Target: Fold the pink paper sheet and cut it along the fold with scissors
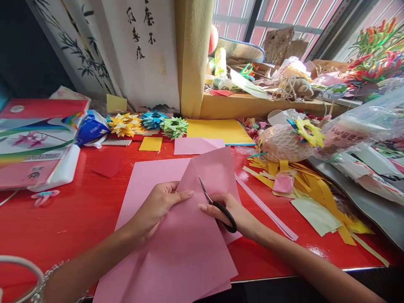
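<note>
Item: large pink paper sheet (186, 240) at the red table's (72, 210) front edge, my left hand (158, 206) pinching its fold taut, my right hand (233, 212) gripping black-handled scissors (217, 206), blades parted, best kept straight.

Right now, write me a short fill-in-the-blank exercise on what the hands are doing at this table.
1. The right hand holds a pair of ____ with black handles.
2. The left hand steadies a sheet of ____ paper.
3. The table top is ____ in colour.
4. Three folded paper stars lie at the back: yellow, blue and ____.

Missing words: scissors; pink; red; green
</note>
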`<state>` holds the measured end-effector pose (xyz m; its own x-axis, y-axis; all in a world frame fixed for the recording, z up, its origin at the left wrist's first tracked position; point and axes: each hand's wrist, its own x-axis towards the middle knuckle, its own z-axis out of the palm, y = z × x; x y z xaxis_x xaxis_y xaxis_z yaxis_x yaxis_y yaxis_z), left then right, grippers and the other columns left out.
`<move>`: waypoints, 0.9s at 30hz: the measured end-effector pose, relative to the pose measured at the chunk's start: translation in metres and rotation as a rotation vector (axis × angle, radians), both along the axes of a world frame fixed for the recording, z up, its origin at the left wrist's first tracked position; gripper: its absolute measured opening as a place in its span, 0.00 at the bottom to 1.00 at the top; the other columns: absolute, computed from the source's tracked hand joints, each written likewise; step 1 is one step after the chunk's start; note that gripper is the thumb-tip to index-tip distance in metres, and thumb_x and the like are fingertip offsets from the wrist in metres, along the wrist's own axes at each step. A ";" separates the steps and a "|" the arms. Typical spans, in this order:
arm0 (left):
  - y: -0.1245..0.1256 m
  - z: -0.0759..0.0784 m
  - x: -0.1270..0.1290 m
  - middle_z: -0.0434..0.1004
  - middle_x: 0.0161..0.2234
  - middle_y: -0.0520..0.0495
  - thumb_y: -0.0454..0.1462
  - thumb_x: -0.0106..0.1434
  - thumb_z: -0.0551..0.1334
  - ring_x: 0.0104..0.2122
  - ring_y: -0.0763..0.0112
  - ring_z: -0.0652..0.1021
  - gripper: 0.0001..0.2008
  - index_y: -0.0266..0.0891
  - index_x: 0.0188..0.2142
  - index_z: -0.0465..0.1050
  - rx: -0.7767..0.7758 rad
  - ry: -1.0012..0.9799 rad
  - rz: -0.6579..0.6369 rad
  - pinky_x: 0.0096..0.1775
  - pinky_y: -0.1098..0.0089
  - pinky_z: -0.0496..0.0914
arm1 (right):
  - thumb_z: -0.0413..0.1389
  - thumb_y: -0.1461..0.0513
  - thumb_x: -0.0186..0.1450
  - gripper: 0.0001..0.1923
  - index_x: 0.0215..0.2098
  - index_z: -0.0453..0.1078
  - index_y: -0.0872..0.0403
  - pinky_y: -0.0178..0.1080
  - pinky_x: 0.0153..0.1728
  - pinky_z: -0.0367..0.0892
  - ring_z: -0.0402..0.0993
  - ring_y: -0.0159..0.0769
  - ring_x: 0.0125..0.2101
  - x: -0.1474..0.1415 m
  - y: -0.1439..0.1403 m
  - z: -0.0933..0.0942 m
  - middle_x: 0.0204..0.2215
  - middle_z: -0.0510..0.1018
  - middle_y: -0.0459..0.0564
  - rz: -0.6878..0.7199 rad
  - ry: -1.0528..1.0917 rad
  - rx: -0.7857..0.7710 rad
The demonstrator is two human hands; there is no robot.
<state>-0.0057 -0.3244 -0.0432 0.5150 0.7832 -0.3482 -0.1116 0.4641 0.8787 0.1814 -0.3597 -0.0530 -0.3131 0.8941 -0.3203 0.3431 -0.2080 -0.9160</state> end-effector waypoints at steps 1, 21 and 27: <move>0.000 0.000 0.000 0.79 0.34 0.40 0.38 0.55 0.63 0.30 0.61 0.79 0.15 0.35 0.42 0.74 -0.001 0.002 0.000 0.34 0.63 0.73 | 0.56 0.48 0.57 0.21 0.21 0.60 0.56 0.29 0.15 0.50 0.58 0.24 0.15 0.000 0.000 0.000 0.14 0.61 0.40 0.004 0.003 0.004; 0.003 -0.002 -0.001 0.79 0.32 0.42 0.40 0.53 0.64 0.29 0.62 0.78 0.15 0.35 0.40 0.74 -0.005 0.016 -0.015 0.32 0.65 0.73 | 0.56 0.47 0.55 0.24 0.19 0.52 0.55 0.31 0.17 0.43 0.49 0.24 0.18 -0.002 0.000 -0.008 0.16 0.52 0.39 -0.035 -0.049 0.118; 0.003 -0.002 0.000 0.79 0.33 0.41 0.42 0.53 0.65 0.29 0.63 0.78 0.17 0.34 0.41 0.74 -0.002 0.034 -0.007 0.32 0.66 0.73 | 0.55 0.45 0.55 0.25 0.19 0.51 0.55 0.32 0.18 0.42 0.46 0.24 0.20 -0.005 -0.001 -0.010 0.17 0.50 0.40 -0.039 -0.049 0.155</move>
<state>-0.0061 -0.3211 -0.0454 0.5080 0.7790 -0.3675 -0.0784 0.4667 0.8809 0.1769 -0.3604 -0.0631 -0.2648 0.9450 -0.1920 0.3828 -0.0797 -0.9204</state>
